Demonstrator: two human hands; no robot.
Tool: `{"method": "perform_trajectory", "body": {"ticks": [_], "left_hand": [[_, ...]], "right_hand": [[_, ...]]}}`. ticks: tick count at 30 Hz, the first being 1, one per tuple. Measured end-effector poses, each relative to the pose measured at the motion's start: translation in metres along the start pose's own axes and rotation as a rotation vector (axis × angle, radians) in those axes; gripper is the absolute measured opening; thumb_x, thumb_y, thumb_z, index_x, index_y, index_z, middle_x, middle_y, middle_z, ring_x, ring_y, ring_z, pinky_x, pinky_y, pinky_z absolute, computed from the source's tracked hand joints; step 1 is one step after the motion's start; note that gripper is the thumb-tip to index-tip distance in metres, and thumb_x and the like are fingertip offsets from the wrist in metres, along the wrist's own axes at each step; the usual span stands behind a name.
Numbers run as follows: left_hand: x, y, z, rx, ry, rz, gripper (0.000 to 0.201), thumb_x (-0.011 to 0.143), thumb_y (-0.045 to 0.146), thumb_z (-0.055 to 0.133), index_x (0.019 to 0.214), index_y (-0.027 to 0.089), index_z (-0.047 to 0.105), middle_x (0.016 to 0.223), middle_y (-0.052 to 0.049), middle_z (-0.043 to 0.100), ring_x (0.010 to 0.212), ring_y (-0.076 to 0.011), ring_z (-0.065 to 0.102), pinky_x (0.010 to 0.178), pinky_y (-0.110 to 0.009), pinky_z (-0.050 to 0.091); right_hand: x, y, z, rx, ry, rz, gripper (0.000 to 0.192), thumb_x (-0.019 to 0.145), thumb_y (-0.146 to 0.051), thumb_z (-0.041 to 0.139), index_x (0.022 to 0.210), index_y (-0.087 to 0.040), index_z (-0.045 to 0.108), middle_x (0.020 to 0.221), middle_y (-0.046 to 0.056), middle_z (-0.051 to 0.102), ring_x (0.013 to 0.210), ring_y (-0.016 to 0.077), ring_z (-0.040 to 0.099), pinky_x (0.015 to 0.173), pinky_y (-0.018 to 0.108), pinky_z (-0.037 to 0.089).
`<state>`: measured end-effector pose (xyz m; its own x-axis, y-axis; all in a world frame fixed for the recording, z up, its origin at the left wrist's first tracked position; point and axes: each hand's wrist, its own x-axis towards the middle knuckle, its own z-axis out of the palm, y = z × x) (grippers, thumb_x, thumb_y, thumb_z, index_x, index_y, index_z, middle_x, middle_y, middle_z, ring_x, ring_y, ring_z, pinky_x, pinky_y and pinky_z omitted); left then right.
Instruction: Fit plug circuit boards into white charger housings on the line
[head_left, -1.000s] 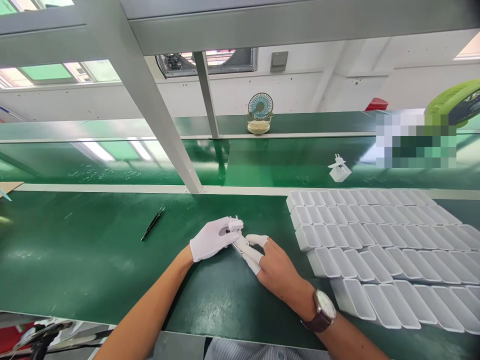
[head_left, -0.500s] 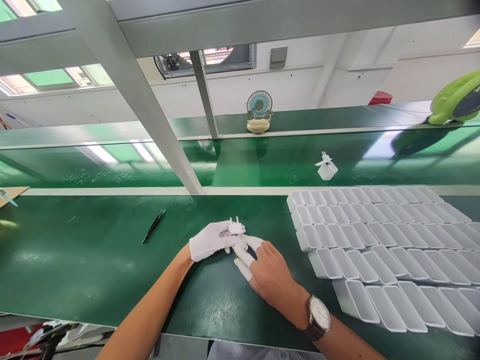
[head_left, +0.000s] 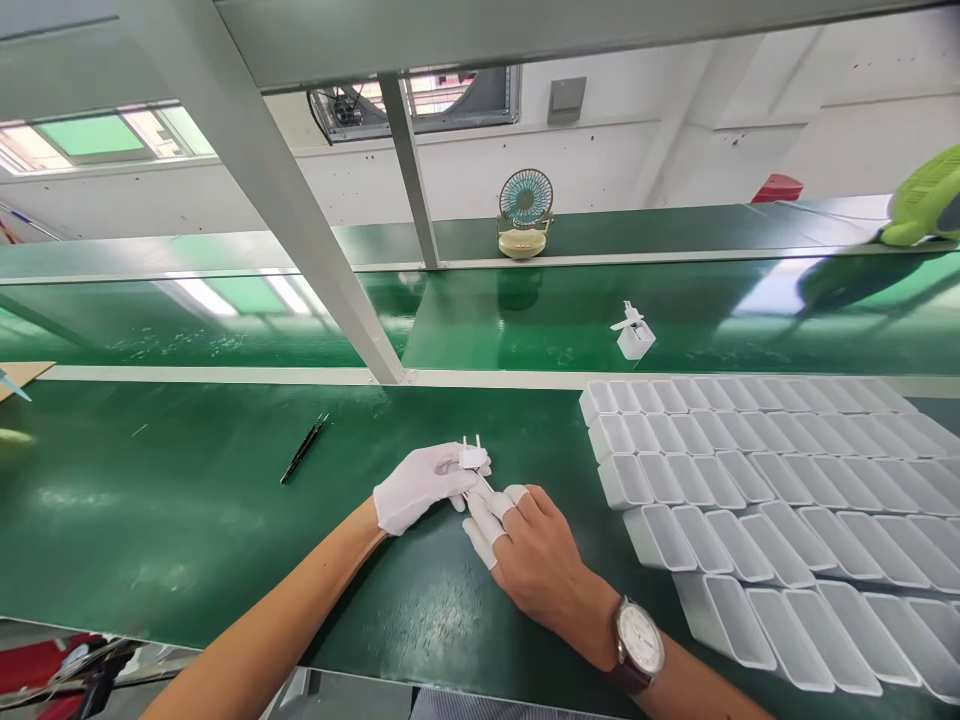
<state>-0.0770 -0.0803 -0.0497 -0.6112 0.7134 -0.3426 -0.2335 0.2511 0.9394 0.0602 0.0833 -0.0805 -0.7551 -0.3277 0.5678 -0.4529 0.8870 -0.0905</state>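
A green table [head_left: 187,520] fills the lower part of the view, and beyond a pale rail a glossy green belt [head_left: 525,320] runs across. A grey frame post [head_left: 300,230] slants up from the rail on the left side.

At the right of the table lie rows of white trays [head_left: 757,490], their open cells side by side, the nearest row reaching the lower right corner.

The left hand [head_left: 420,485], in a white glove, rests on the table near the middle and pinches a small white plug [head_left: 472,458] between thumb and fingers, its two pins pointing up. The right hand [head_left: 536,550] is bare apart from white finger cots on the fingertips [head_left: 480,520]; those fingers are drawn together and press against the lower side of the plug, touching the left hand's fingers. A watch [head_left: 637,640] sits on the right wrist. The plug is thus held between both hands, just left of the trays.

On the belt, well beyond the trays, stands another white plug part [head_left: 634,335]. A small fan [head_left: 525,210] sits on the far ledge. Black tweezers [head_left: 304,448] lie on the table to the left of the hands, apart from them.
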Motion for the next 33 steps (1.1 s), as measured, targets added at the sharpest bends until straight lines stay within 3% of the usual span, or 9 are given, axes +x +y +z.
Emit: {"method": "perform_trajectory", "body": {"ticks": [5,8,13,17,21,23,25,28,33], "left_hand": [[0.007,-0.005,-0.004,-0.131,-0.024,-0.059,0.065,0.074,0.043,0.09,0.128,0.017,0.066,0.131,-0.016,0.065,0.126,-0.0325,0.059,0.108,-0.047,0.047],[0.008,-0.006,-0.005,-0.207,-0.082,-0.063,0.066,0.071,0.04,0.093,0.126,0.017,0.067,0.129,-0.016,0.066,0.121,-0.0323,0.061,0.1,-0.044,0.052],[-0.005,-0.01,0.002,-0.118,0.035,0.074,0.05,0.087,0.045,0.079,0.125,0.015,0.068,0.129,-0.018,0.065,0.099,-0.0235,0.065,0.076,-0.031,0.052],[-0.011,-0.014,0.002,-0.124,0.026,0.159,0.048,0.088,0.041,0.077,0.128,0.014,0.067,0.131,-0.018,0.065,0.098,-0.0221,0.063,0.076,-0.029,0.051],[-0.009,-0.018,-0.001,-0.144,0.019,0.189,0.05,0.087,0.036,0.074,0.13,0.012,0.064,0.126,-0.02,0.067,0.106,-0.0281,0.065,0.077,-0.031,0.051],[-0.007,-0.018,0.0,-0.109,0.04,0.201,0.048,0.087,0.037,0.073,0.127,0.012,0.065,0.123,-0.02,0.068,0.103,-0.0283,0.066,0.073,-0.031,0.051],[-0.007,-0.016,0.003,-0.044,0.085,0.211,0.045,0.089,0.039,0.07,0.125,0.013,0.065,0.119,-0.018,0.07,0.098,-0.0277,0.067,0.07,-0.031,0.05],[-0.011,-0.015,0.006,0.094,0.23,0.248,0.037,0.091,0.038,0.066,0.121,0.015,0.065,0.112,-0.014,0.071,0.095,-0.0253,0.067,0.073,-0.034,0.053],[-0.035,-0.013,0.008,0.405,0.526,0.383,0.009,0.09,0.025,0.062,0.096,0.021,0.069,0.104,-0.005,0.066,0.09,-0.0194,0.058,0.088,-0.038,0.048]], "right_hand": [[0.004,-0.001,-0.002,-0.016,-0.068,0.036,0.034,0.087,-0.006,0.058,0.058,-0.022,0.05,0.066,0.007,0.045,0.069,0.0222,0.042,0.063,0.04,0.031],[0.005,0.001,-0.003,-0.013,-0.067,0.042,0.032,0.089,-0.009,0.06,0.06,-0.021,0.053,0.069,0.007,0.05,0.073,0.0227,0.044,0.065,0.04,0.03],[0.002,0.003,0.005,-0.025,0.099,0.042,0.028,0.09,-0.011,0.064,0.064,-0.02,0.059,0.066,0.005,0.048,0.071,0.0218,0.042,0.067,0.039,0.03],[-0.001,0.002,0.011,-0.035,0.151,0.048,0.006,0.092,-0.02,0.07,0.087,-0.017,0.071,0.07,0.005,0.053,0.073,0.0225,0.044,0.069,0.039,0.034],[-0.002,0.002,0.01,-0.038,0.196,0.08,0.03,0.094,-0.026,0.069,0.065,-0.018,0.065,0.066,0.006,0.05,0.071,0.0216,0.043,0.067,0.038,0.035],[-0.002,0.002,0.008,-0.043,0.216,0.106,0.028,0.095,-0.028,0.067,0.069,-0.017,0.068,0.071,0.008,0.054,0.074,0.023,0.046,0.067,0.038,0.037],[-0.002,0.003,0.006,-0.045,0.209,0.13,0.017,0.097,-0.03,0.066,0.096,-0.016,0.075,0.087,0.012,0.062,0.084,0.026,0.051,0.071,0.039,0.041],[-0.003,0.005,0.007,-0.045,0.169,0.13,0.03,0.097,-0.029,0.065,0.125,-0.018,0.07,0.113,0.016,0.064,0.099,0.0296,0.055,0.079,0.041,0.046],[-0.008,0.008,0.013,-0.048,0.173,0.099,0.012,0.096,-0.027,0.066,0.1,-0.019,0.075,0.102,0.015,0.063,0.102,0.0302,0.056,0.08,0.042,0.047]]}}
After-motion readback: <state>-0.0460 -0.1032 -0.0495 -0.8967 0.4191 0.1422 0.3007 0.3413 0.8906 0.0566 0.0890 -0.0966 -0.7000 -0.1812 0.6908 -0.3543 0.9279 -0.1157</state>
